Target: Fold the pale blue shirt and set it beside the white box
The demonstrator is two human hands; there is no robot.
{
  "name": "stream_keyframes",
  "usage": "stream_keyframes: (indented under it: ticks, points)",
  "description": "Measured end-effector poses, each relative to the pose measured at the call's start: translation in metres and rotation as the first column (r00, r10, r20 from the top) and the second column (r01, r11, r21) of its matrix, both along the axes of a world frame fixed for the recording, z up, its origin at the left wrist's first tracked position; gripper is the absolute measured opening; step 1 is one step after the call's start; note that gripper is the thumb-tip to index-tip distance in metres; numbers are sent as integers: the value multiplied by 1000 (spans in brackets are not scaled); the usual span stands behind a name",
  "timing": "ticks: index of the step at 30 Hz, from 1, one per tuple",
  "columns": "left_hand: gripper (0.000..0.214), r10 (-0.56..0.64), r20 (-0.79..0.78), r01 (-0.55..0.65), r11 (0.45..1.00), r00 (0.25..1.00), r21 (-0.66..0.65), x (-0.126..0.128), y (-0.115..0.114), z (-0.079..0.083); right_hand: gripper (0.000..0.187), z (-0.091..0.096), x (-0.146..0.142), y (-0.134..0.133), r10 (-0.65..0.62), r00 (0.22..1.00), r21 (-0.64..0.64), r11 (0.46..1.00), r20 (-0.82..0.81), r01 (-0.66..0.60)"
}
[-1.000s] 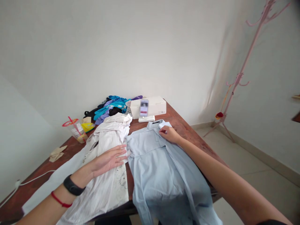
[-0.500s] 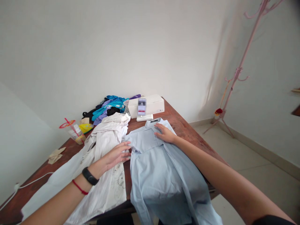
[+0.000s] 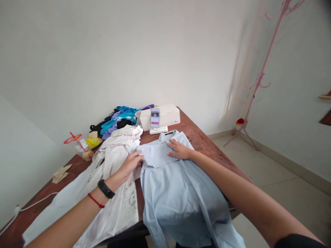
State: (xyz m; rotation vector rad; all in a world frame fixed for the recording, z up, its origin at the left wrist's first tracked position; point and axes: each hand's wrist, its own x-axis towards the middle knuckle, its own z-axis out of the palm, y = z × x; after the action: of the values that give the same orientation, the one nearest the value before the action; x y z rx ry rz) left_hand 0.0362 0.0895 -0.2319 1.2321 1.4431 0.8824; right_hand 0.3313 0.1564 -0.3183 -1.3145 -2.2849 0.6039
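A light blue shirt (image 3: 178,196) lies across the brown wooden table (image 3: 204,144), its lower part hanging over the near edge. My right hand (image 3: 178,150) lies flat on the shirt just below the collar, fingers stretched out. My left hand (image 3: 131,163) rests at the shirt's left shoulder edge, fingers curled onto the cloth. It wears a black band and a red string at the wrist. Left of the blue shirt lies a white striped garment (image 3: 113,186), crumpled at its far end.
At the table's far end stand a white box (image 3: 165,115) and a phone on a stand (image 3: 155,120), beside a heap of blue, purple and black clothes (image 3: 119,119). A plastic cup with a straw (image 3: 80,146) stands at left. A pink coat stand (image 3: 258,79) is in the right corner.
My left hand moved right from the white garment to the blue shirt's shoulder edge. My right hand slid left from the collar tip and flattened on the shirt below the collar.
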Motion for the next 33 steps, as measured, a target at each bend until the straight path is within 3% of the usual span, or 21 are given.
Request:
stream_keyframes:
  ticks: [5, 8, 10, 13, 17, 20, 23, 26, 30, 33]
  points:
    - [63, -31, -242, 97, 959, 970, 266, 21, 9, 1, 83, -6, 0, 4, -11, 997, 26, 1000, -75, 13]
    - [57, -9, -438, 231, 859, 899, 457, 49, 17, 0, 75, -9, 0, 8, -14, 989, 52, 998, -148, 22]
    - [59, -33, -536, 342, 802, 843, 489, 74, 20, 2, 68, -11, 0, 11, -26, 977, 58, 998, -213, 39]
    - [64, -73, -618, 448, 756, 783, 477, 112, 21, 6, 59, -9, 0, 13, -27, 942, 42, 998, -336, 44]
    - [70, -135, -709, 509, 788, 692, 347, 154, 24, 8, 51, -2, 1, 14, -29, 826, -9, 1000, -563, 29]
    - [62, -176, -769, 545, 800, 614, 252, 170, 25, 6, 42, 5, 5, 14, -164, 754, -35, 982, -636, 184]
    - [58, -174, -784, 543, 806, 596, 234, 175, 27, 2, 41, 11, 8, 12, -299, 677, -121, 947, -672, 298]
    - [59, -179, -768, 537, 809, 615, 241, 173, 30, -3, 49, 18, 7, 9, -376, 599, -312, 926, -707, 212]
    - [48, -255, -749, 597, 770, 611, 225, 168, 32, -10, 47, 25, 5, 2, -477, 541, -507, 856, -693, 104]
    - [42, -310, -757, 652, 732, 575, 195, 166, 26, -13, 43, 29, 4, -1, -513, 547, -580, 813, -661, 62]
